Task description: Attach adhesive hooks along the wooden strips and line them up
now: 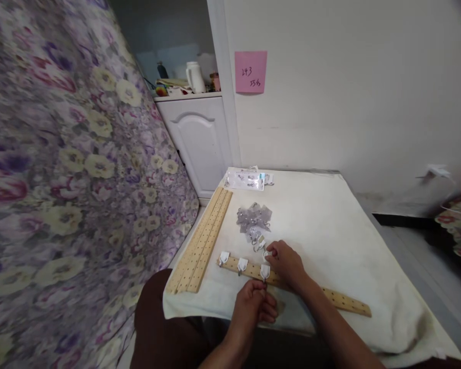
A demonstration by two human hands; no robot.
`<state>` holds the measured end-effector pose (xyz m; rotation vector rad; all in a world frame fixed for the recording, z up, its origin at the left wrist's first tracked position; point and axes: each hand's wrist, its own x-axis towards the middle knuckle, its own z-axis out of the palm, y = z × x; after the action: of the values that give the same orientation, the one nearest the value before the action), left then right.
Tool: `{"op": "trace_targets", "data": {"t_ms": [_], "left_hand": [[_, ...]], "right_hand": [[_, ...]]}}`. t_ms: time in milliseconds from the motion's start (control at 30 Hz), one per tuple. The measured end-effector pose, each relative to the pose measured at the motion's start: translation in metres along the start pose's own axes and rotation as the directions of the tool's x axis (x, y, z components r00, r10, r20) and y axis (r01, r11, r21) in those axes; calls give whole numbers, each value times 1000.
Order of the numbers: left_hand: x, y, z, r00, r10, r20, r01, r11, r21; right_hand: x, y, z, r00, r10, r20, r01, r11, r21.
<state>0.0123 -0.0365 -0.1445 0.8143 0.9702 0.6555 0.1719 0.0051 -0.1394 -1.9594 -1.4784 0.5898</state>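
Three hooks (243, 264) line the strip (348, 301), right hand (286, 261) pinches another hook (267, 255), left hand (253, 303) half-curls below, grip unclear, and fixing seems the step, needing careful alignment.

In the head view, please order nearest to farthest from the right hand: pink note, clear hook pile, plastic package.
1. Clear hook pile: beyond the right hand.
2. Plastic package: far end of the table.
3. Pink note: on the wall.

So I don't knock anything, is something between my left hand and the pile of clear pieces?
Yes: the wooden strip, with white hooks on it, lies between your left hand and the pile.
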Motion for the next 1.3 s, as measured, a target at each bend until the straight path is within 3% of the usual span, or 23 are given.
{"op": "trace_targets", "data": {"t_ms": [200,433,767,1033,1167,1300], "left_hand": [[-1,0,-1,1000,4,5,-4,1000,-3],[-1,0,-1,1000,14,7,-14,1000,25],[-14,3,-3,999,50,1,-50,998,23],[-27,46,5,970,242,-1,-239,957,166],[-21,75,11,922,387,3,-371,883,287],[-16,91,19,897,437,72,-418,782,463]], "right_hand": [[0,0,3,998,57,-36,-54,996,78],[4,10,6,998,61,-13,-55,950,307],[-7,3,-14,990,1,143,-101,708,699],[-23,-12,-35,977,-87,194,-112,563,819],[-29,-19,-45,963,-191,188,-34,608,793],[-37,-27,-53,944,-270,188,46,673,738]]}}
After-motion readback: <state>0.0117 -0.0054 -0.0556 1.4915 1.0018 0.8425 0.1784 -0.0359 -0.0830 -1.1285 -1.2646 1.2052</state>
